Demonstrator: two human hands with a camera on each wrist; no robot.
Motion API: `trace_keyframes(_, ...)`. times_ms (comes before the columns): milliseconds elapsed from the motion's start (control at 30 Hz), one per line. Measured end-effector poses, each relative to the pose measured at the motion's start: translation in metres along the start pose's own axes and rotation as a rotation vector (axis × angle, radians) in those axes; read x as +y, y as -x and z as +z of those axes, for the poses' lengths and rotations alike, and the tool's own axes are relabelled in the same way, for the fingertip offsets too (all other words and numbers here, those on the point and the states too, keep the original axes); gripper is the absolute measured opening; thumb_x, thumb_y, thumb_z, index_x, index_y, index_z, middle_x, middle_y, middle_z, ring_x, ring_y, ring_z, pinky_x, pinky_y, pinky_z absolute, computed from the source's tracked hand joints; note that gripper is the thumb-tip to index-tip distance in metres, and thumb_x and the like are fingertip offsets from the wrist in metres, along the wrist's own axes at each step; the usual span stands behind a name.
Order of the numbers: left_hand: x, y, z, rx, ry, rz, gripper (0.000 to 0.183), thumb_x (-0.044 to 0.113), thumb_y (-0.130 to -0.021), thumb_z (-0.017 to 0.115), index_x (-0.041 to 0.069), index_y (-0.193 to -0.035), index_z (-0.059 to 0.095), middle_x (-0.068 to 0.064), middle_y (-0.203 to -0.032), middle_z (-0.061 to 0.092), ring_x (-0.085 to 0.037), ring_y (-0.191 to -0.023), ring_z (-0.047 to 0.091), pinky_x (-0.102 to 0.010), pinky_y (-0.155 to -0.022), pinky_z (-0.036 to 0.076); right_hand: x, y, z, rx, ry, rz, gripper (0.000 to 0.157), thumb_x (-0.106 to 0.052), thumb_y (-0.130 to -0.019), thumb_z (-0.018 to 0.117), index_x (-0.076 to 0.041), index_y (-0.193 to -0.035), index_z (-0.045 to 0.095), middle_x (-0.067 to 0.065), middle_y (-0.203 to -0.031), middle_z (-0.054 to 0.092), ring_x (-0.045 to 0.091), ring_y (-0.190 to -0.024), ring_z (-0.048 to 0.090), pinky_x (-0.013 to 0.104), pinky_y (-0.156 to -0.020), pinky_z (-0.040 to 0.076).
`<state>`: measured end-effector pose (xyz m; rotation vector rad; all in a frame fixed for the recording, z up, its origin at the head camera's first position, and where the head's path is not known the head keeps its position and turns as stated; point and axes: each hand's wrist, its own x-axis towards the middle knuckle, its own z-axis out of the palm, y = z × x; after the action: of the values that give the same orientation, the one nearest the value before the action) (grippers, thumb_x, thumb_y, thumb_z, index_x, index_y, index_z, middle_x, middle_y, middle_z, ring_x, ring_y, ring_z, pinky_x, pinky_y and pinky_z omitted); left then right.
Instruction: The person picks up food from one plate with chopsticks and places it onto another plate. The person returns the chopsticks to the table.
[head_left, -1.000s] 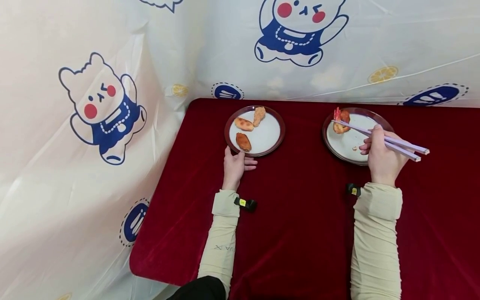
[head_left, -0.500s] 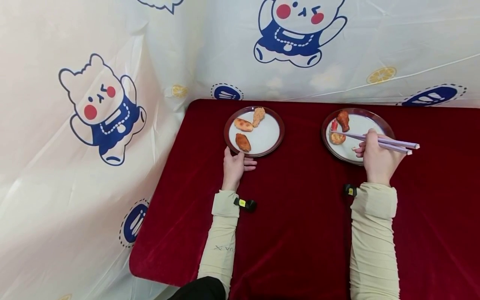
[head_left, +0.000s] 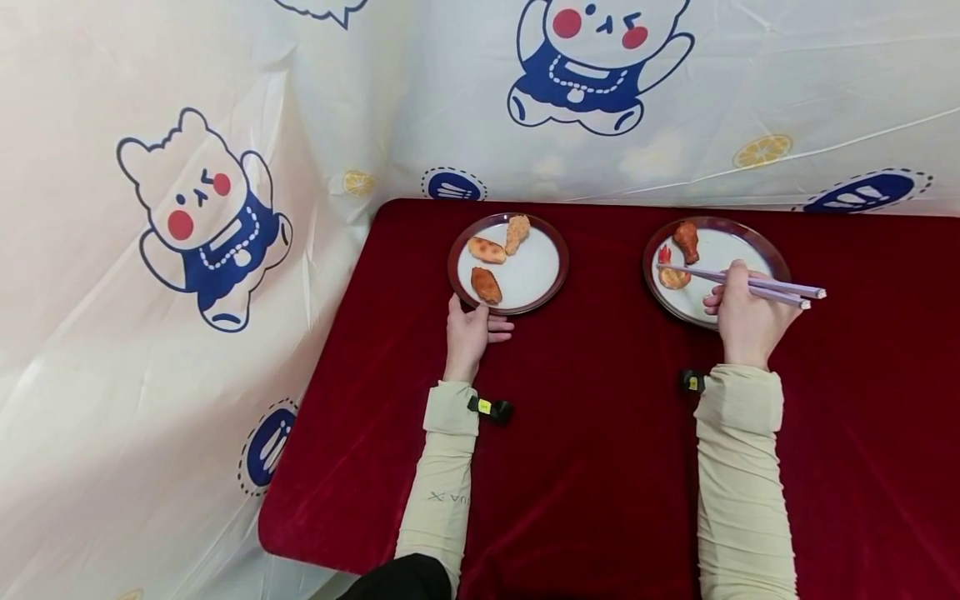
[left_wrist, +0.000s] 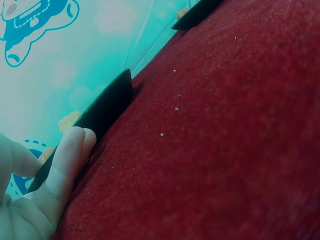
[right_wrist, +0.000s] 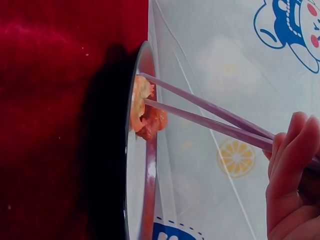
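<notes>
In the head view my right hand (head_left: 753, 325) holds a pair of pale purple chopsticks (head_left: 780, 292). Their tips meet a fried shrimp with a red tail (head_left: 675, 277) lying on the right plate (head_left: 693, 317). In the right wrist view the tips stand apart, at the shrimp (right_wrist: 139, 92); whether they squeeze it I cannot tell. A brown drumstick (head_left: 686, 242) lies just behind it. My left hand (head_left: 467, 337) touches the near rim of the left plate (head_left: 543, 279), fingers fairly straight. That plate carries a breaded drumstick (head_left: 517, 233), an oval browned piece (head_left: 487, 249) and a glazed wing-like piece (head_left: 486, 285).
Both plates stand near the back edge of a table under a dark red cloth (head_left: 585, 433). Behind and to the left hangs a white curtain (head_left: 420, 100) with cartoon prints. Pale crumbs (left_wrist: 176, 108) dot the cloth in the left wrist view.
The right hand and chopsticks have moved left and slightly down. The shrimp has shifted from over the brown drumstick to in front of it. The left hand has stayed at its plate.
</notes>
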<state>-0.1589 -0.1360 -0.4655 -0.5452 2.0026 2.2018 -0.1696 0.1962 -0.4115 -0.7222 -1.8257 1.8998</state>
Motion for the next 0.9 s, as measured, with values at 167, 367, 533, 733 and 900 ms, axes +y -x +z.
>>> trace_keyframes(167, 0.000, 0.000, -0.001, -0.002, 0.008, 0.004, 0.075, 0.015, -0.103, 0.041, 0.013, -0.155, -0.012, -0.028, -0.106, 0.067, -0.025, -0.077, 0.074, -0.038, -0.072, 0.064, 0.003, -0.001, 0.001, -0.002, 0.009, 0.009, 0.028, -0.025, -0.093, 0.059, -0.007, -0.074, 0.070, -0.006, -0.051, 0.061, 0.003, -0.038, 0.057, 0.015, -0.038, 0.050)
trace_keyframes(367, 0.000, 0.001, -0.001, -0.006, 0.005, 0.004, 0.075, 0.015, -0.103, 0.041, 0.013, -0.155, -0.012, -0.029, -0.107, 0.067, -0.027, -0.080, 0.074, -0.038, -0.073, 0.064, 0.006, -0.003, 0.002, -0.006, 0.044, -0.008, 0.030, -0.027, -0.093, 0.058, -0.009, -0.071, 0.069, -0.008, -0.050, 0.061, 0.002, -0.038, 0.057, 0.013, -0.039, 0.049)
trace_keyframes(533, 0.000, 0.001, -0.001, -0.009, 0.004, 0.005, 0.074, 0.015, -0.103, 0.041, 0.013, -0.155, -0.011, -0.029, -0.107, 0.066, -0.030, -0.082, 0.074, -0.039, -0.073, 0.063, 0.003, -0.004, -0.001, -0.011, 0.004, 0.022, 0.028, -0.027, -0.093, 0.059, -0.009, -0.075, 0.070, -0.007, -0.053, 0.063, 0.003, -0.040, 0.059, 0.015, -0.040, 0.051)
trace_keyframes(733, 0.001, 0.002, 0.000, -0.012, -0.009, 0.019, 0.074, 0.014, -0.103, 0.041, 0.012, -0.155, -0.011, -0.030, -0.108, 0.066, -0.032, -0.084, 0.073, -0.039, -0.073, 0.063, -0.005, -0.003, -0.009, -0.048, -0.037, 0.022, 0.024, -0.024, -0.092, 0.061, -0.010, -0.075, 0.070, -0.005, -0.053, 0.064, 0.004, -0.040, 0.059, 0.016, -0.038, 0.051)
trace_keyframes(900, -0.003, -0.003, -0.001, -0.011, -0.010, 0.017, 0.074, 0.015, -0.103, 0.040, 0.013, -0.155, -0.012, -0.029, -0.108, 0.066, -0.031, -0.084, 0.073, -0.039, -0.073, 0.063, -0.012, -0.001, -0.017, -0.113, 0.089, 0.003, 0.023, -0.027, -0.091, 0.061, -0.015, -0.074, 0.071, -0.009, -0.053, 0.064, 0.002, -0.040, 0.058, 0.015, -0.039, 0.051)
